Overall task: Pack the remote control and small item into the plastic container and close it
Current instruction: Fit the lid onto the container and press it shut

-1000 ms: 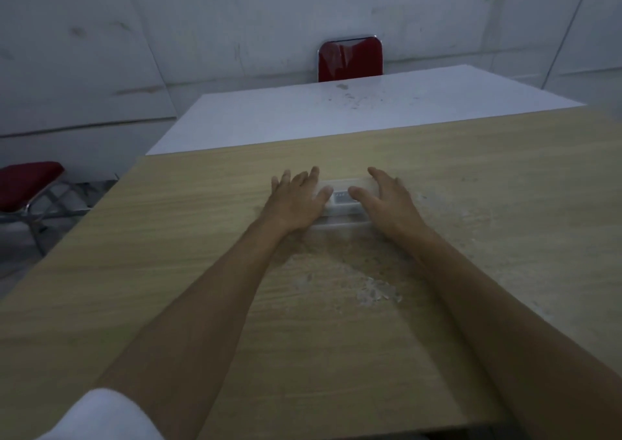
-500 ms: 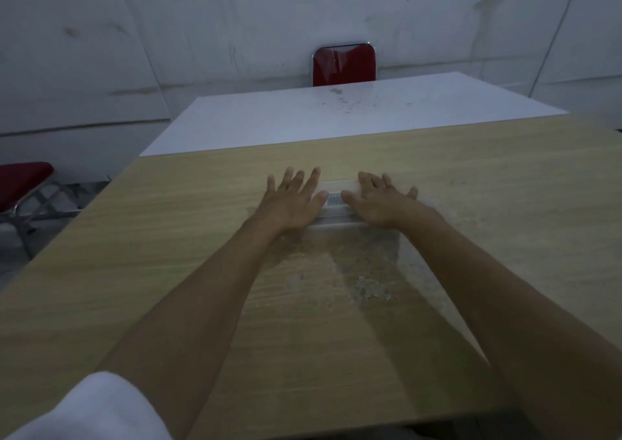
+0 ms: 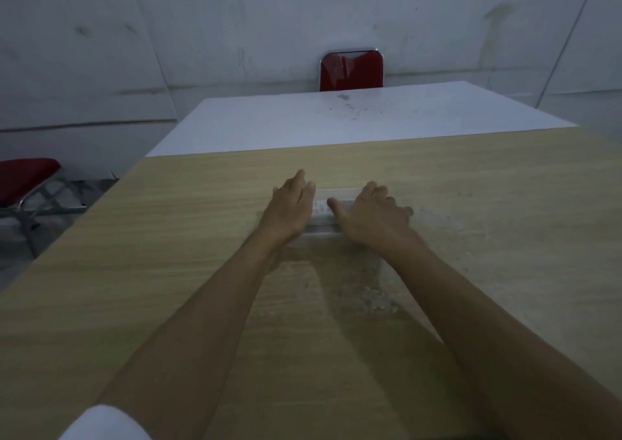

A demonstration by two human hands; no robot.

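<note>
A clear plastic container (image 3: 324,220) with its lid on lies on the wooden table (image 3: 161,271), a little beyond the middle. Through the lid shows a pale remote control (image 3: 320,208) with small buttons. The small item is hidden. My left hand (image 3: 289,210) stands edge-on against the container's left end, fingers together, thumb on the lid. My right hand (image 3: 370,214) covers the right end, thumb lying on the lid and fingers curled over the far right side. Both hands hide most of the container.
A white table (image 3: 303,119) butts against the far edge of the wooden one. One red chair (image 3: 351,71) stands behind it at the wall, and another red chair (image 3: 23,177) stands at the left. A worn pale patch (image 3: 377,300) marks the wood near my right forearm.
My left hand has turned from flat on the lid to edge-on at the container's left end. My right fingers have curled down over the right end. The container has stayed in place.
</note>
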